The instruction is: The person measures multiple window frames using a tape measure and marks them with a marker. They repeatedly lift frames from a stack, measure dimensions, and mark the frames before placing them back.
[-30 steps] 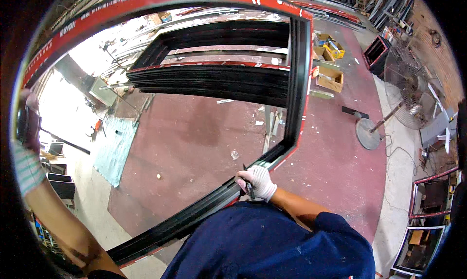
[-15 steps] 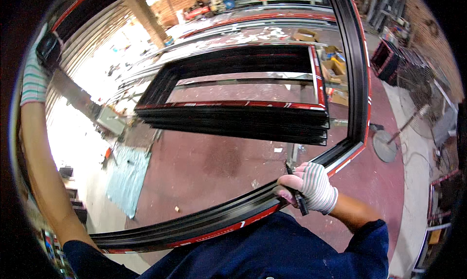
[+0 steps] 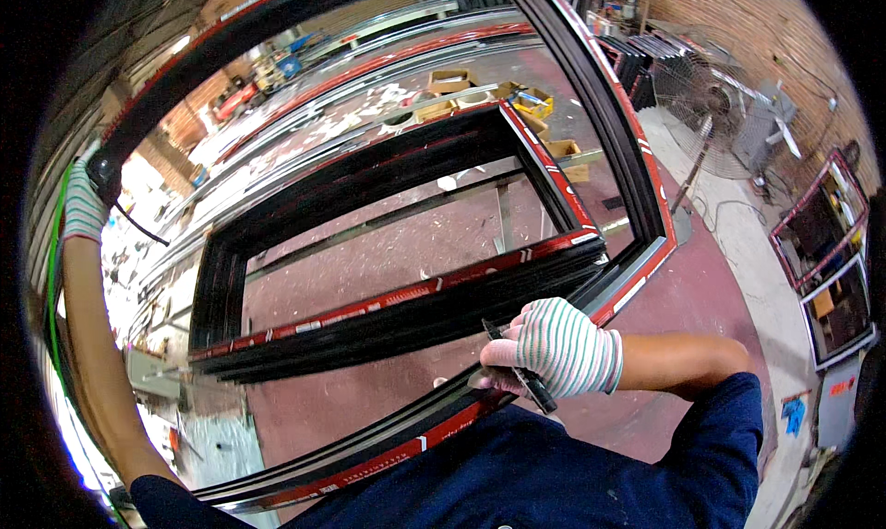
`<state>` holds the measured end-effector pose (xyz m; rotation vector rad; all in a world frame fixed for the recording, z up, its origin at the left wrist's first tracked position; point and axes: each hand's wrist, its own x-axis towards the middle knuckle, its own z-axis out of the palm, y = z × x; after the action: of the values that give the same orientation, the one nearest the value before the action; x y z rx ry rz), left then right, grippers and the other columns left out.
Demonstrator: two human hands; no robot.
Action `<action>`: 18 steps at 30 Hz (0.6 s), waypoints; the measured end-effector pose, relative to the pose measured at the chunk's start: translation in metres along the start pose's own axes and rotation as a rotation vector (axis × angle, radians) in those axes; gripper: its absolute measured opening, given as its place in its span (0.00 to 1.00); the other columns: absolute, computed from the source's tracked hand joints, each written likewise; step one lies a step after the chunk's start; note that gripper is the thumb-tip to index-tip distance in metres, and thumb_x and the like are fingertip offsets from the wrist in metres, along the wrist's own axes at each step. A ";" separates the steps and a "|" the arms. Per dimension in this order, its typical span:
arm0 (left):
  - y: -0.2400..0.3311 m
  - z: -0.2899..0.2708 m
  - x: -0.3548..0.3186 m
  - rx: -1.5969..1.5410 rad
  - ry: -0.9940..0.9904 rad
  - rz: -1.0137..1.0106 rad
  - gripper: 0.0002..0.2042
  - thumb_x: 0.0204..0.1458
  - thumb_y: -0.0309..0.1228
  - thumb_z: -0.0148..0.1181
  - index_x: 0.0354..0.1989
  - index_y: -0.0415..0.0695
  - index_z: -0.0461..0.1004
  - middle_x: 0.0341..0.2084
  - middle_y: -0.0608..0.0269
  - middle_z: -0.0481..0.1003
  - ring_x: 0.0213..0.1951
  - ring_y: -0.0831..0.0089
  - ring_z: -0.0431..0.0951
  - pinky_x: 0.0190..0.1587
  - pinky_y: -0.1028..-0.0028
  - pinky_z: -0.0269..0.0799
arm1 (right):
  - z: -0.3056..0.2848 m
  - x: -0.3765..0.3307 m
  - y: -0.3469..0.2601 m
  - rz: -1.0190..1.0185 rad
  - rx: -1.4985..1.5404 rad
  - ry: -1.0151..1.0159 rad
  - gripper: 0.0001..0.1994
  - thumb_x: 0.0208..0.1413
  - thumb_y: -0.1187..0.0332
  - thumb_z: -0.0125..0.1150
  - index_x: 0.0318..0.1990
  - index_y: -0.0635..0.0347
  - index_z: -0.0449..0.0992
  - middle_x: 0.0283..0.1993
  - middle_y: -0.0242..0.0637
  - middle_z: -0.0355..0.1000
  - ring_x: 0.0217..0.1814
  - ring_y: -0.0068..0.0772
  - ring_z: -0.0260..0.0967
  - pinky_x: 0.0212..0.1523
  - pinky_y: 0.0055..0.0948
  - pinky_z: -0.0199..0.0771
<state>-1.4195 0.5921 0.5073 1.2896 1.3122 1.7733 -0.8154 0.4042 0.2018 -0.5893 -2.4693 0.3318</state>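
big black frame (image 3: 637,188) with red strips on its edges is held up in front of the person, and it is so large that it goes almost all the way round the picture. its near long side runs from low on the left up to a corner on the right, close to the person's chest. from that corner another long side goes up and away toward the top. the frame leans away from the person, and you can look right through its open middle.

the right hand (image 3: 554,344) wears a white glove with thin green stripes. its fingers are curled shut round the near side of the frame, close to the right corner. a thin dark tool (image 3: 521,381) is pinched in this hand too, and it points down and to the right.

the left hand (image 3: 83,202) wears the same kind of glove. it is stretched far up on the left and is closed round the frame's top left corner.

through the frame you can see a stack of black frames (image 3: 388,298) lying flat on the red floor (image 3: 369,252). a standing fan (image 3: 701,77) is by the brick wall on the right, and cardboard boxes (image 3: 540,105) sit on the floor behind the stack
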 end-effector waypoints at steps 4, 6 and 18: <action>-0.074 -0.052 0.088 0.021 -0.081 -0.175 0.12 0.52 0.43 0.64 0.23 0.50 0.75 0.16 0.68 0.75 0.15 0.73 0.73 0.18 0.77 0.69 | 0.047 0.073 0.016 0.023 0.034 0.010 0.10 0.57 0.59 0.62 0.29 0.51 0.71 0.15 0.40 0.64 0.19 0.48 0.69 0.19 0.43 0.65; -0.140 0.014 0.120 0.082 -0.076 -0.172 0.11 0.50 0.42 0.66 0.23 0.50 0.74 0.15 0.67 0.74 0.15 0.71 0.73 0.17 0.75 0.69 | 0.052 0.087 0.027 0.140 0.012 -0.013 0.10 0.54 0.60 0.66 0.30 0.49 0.71 0.14 0.34 0.62 0.17 0.42 0.68 0.18 0.37 0.64; -0.421 0.092 0.225 -0.039 -0.092 -0.601 0.08 0.51 0.37 0.61 0.25 0.51 0.71 0.17 0.65 0.70 0.17 0.65 0.70 0.22 0.61 0.69 | 0.103 0.150 0.095 0.465 -0.021 -0.162 0.10 0.60 0.56 0.61 0.32 0.49 0.77 0.18 0.41 0.66 0.19 0.47 0.68 0.20 0.38 0.66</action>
<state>-1.4547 0.9667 0.2001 0.8210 1.4150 1.2937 -0.9547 0.5479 0.1563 -1.1897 -2.4669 0.5507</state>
